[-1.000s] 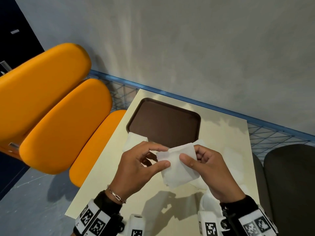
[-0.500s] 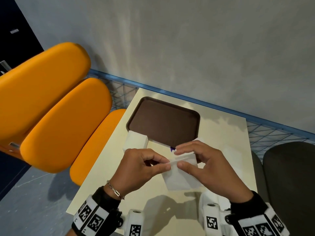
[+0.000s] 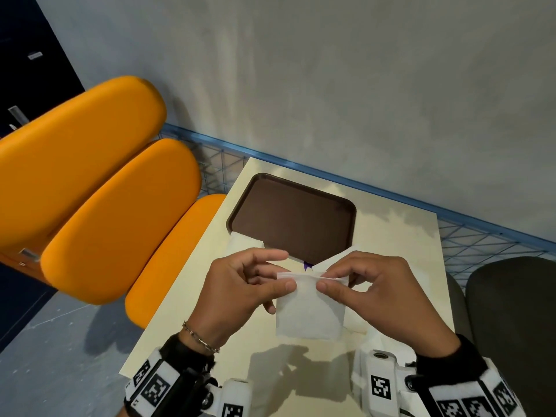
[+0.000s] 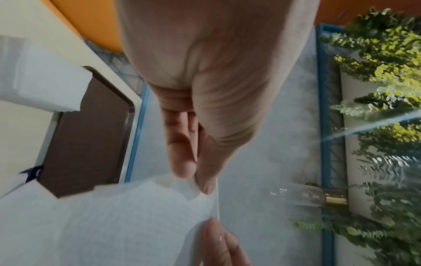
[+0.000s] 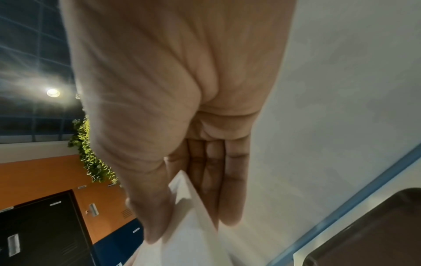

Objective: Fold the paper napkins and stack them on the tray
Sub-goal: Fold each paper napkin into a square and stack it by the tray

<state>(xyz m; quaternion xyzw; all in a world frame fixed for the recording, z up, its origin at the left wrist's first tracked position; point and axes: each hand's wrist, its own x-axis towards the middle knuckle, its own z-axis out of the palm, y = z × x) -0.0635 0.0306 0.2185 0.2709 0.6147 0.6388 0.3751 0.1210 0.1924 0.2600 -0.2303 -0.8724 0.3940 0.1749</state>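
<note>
I hold a white, square-folded paper napkin [image 3: 310, 311] up in the air, on the near side of the dark brown rectangular plastic tray [image 3: 293, 216]. My left hand [image 3: 240, 291] pinches the napkin's top edge at its left corner between thumb and forefinger, the other fingers loosely curled behind. My right hand [image 3: 379, 293] pinches the same top edge a little further along, thumb in front and the fingers lined up behind the paper, as the right wrist view shows. The two pinches sit close together with a short strip of folded edge between them, and the rest of the napkin hangs down from that edge.

The tray lies flat on the pale cream square table [image 3: 397, 233], towards its far left corner, and nothing lies inside it. A folded white napkin [image 3: 245, 243] rests on the table touching the tray's near left corner. More loose white napkins [image 3: 358, 323] lie on the table nearer to me than the tray, mostly hidden behind my right hand and the one I hold. A small purple mark [image 3: 307, 265] shows just at the tray's near edge; I cannot tell what it is.

Left of the tray, beyond the table's edge, stand orange padded seats [image 3: 114, 218].
</note>
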